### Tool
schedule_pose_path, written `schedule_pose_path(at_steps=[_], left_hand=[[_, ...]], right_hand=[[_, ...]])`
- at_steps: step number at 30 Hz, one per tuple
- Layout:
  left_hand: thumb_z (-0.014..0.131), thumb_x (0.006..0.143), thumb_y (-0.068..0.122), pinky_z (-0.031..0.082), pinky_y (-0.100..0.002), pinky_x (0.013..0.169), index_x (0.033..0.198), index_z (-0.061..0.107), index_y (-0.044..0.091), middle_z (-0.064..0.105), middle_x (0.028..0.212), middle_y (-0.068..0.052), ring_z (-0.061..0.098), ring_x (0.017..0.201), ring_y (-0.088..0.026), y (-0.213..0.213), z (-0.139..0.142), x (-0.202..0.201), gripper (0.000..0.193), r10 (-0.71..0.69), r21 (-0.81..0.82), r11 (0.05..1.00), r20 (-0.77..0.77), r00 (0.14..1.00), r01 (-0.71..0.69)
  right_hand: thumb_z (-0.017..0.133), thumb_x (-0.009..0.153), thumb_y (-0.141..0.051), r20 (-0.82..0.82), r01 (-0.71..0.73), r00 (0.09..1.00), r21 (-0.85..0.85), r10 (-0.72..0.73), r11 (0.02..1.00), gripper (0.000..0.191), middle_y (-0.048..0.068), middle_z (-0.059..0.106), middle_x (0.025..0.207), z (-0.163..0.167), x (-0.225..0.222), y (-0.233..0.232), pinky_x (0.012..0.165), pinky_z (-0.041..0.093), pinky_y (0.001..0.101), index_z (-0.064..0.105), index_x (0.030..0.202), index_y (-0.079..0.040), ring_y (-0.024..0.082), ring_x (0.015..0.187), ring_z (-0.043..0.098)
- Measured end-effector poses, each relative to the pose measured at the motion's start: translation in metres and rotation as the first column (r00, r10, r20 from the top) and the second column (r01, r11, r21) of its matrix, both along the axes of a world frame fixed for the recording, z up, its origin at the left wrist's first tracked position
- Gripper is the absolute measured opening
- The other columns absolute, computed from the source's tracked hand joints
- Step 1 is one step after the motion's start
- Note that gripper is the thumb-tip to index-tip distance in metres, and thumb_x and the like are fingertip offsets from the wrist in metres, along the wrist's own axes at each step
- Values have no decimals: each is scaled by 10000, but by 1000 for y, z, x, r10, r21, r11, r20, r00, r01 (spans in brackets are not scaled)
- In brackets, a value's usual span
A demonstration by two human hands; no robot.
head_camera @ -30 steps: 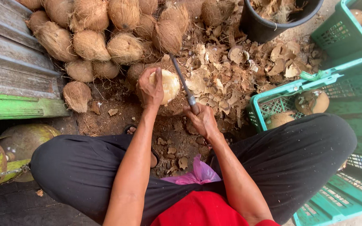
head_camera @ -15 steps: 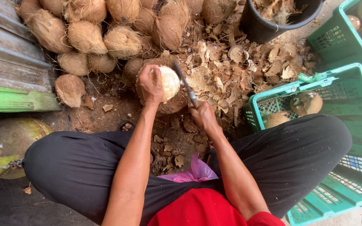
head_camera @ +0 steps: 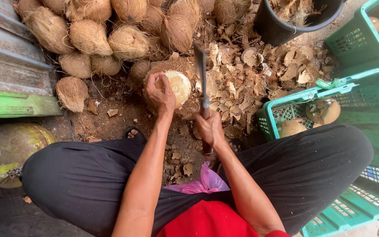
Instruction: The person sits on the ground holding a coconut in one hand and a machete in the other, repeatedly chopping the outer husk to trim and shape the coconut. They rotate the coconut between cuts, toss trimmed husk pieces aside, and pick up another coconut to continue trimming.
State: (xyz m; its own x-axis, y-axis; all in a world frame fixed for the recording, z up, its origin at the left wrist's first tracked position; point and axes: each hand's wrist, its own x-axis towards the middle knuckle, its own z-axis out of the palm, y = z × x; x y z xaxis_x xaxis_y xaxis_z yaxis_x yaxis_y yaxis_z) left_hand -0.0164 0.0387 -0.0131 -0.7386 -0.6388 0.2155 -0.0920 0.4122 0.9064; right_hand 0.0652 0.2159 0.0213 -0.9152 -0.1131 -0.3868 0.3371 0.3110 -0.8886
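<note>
The left hand (head_camera: pixel 159 93) clamps over a partly husked coconut (head_camera: pixel 177 86), pressing it to the dirt so its pale bared face turns toward the blade. The right hand (head_camera: pixel 209 127) is closed on a cleaver (head_camera: pixel 201 74) held upright just beside the nut (edge apart from it). Husk chips (head_camera: pixel 242 87) litter the ground beyond.

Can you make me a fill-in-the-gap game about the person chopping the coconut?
1. The left hand holds a pale, partly peeled ____ on the ground.
2. The right hand grips a long knife with its blade pointing ____ from the person.
3. The crate holding peeled coconuts is coloured ____.
4. The bucket of husk scraps is coloured ____.

Missing words: coconut; away; green; black
</note>
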Motion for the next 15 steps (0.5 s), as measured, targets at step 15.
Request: schedule_pose_path(at_steps=[15], left_hand=[[550, 1025, 442, 470, -396, 593, 905, 633, 115, 603, 769, -48, 538, 656, -179, 10, 0, 7, 358, 112, 184, 977, -3, 994, -109]], right_hand=[[616, 980, -367, -42, 31, 999, -26, -32, 999, 320, -11, 529, 539, 0, 5, -3, 335, 408, 302, 627, 756, -139, 103, 383, 447]])
